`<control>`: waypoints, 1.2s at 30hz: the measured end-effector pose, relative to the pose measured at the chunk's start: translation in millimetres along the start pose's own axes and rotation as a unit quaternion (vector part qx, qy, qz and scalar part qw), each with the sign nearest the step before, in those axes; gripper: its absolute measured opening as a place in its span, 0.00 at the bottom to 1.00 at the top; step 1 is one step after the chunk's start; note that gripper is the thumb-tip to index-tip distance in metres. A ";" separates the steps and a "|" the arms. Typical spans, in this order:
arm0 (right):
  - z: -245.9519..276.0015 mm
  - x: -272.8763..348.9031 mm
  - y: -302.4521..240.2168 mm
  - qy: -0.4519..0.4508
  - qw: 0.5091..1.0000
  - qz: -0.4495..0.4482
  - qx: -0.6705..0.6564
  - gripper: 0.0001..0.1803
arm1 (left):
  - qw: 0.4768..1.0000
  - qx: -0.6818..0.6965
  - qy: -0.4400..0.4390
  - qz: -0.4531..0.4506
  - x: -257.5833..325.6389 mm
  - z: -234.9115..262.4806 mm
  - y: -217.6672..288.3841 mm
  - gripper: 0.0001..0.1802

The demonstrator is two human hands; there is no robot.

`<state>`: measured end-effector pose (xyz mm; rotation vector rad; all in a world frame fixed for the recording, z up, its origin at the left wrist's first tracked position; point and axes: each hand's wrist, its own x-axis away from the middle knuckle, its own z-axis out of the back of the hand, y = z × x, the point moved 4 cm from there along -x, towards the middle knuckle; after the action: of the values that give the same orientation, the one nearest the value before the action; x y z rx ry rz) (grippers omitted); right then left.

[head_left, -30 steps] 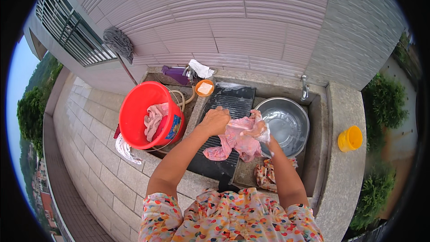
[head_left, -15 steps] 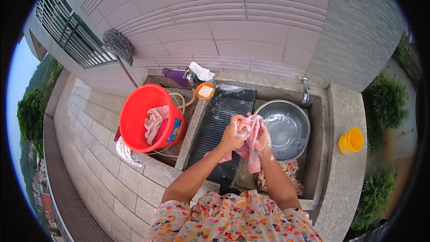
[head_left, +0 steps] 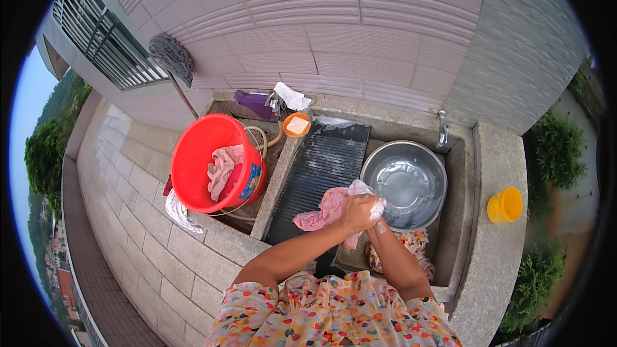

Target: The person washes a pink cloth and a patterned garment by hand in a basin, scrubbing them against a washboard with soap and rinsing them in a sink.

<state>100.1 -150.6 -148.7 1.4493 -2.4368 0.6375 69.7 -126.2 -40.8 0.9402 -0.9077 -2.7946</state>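
A soapy pink cloth [head_left: 328,209] is bunched between my hands, above the right edge of the black ribbed washboard [head_left: 324,164]. My left hand [head_left: 358,212] is closed on it, with part of the cloth spreading left over the ribs. Pressed close against it, my right hand [head_left: 378,211] is lathered with white suds and also grips the cloth; its fingers are partly hidden. Right beside both hands stands a metal basin [head_left: 421,218] with water in it. Below the basin a flower-patterned cloth [head_left: 414,249] lies in the concrete sink.
A red bucket [head_left: 186,144] holding pink clothes stands at left. An orange bowl with soap [head_left: 297,126] rests near the left tap. Another tap [head_left: 443,130] rises behind the basin. On the right ledge sits a yellow cup [head_left: 505,205]. A mop [head_left: 171,58] leans at the wall.
My hands have come together and moved slightly lower, bunching the cloth. The cloth, hanging between them before, now spreads to the left over the washboard.
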 end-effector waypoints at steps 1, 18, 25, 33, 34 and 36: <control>-2.3 0.4 3.0 -0.017 1.000 0.001 -0.003 0.13 | 1.000 -0.006 0.004 0.011 4.2 -2.2 -5.2 0.12; -16.0 -10.5 5.2 -0.086 0.989 -0.013 -0.120 0.15 | 0.997 0.029 -0.044 -0.059 -7.5 7.4 2.7 0.08; -46.0 20.0 -13.4 0.112 0.973 0.011 0.199 0.12 | 0.992 -0.015 0.055 0.117 -21.3 16.7 -44.3 0.07; -63.6 18.7 -18.0 -0.008 0.973 0.052 0.226 0.19 | 0.973 0.055 0.017 0.224 -48.0 48.7 -74.5 0.08; -66.0 18.3 -22.0 -0.057 0.973 0.051 0.218 0.20 | 0.979 0.044 -0.002 0.198 -50.4 51.2 -80.1 0.11; -76.1 18.3 -32.0 -0.225 0.897 0.124 0.361 0.23 | 0.969 0.128 -0.005 0.211 -51.9 50.5 -89.4 0.11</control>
<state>117.8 -141.6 -66.5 1.6793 -2.9406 1.5525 94.6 -14.4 -29.8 0.6568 -1.3168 -2.3641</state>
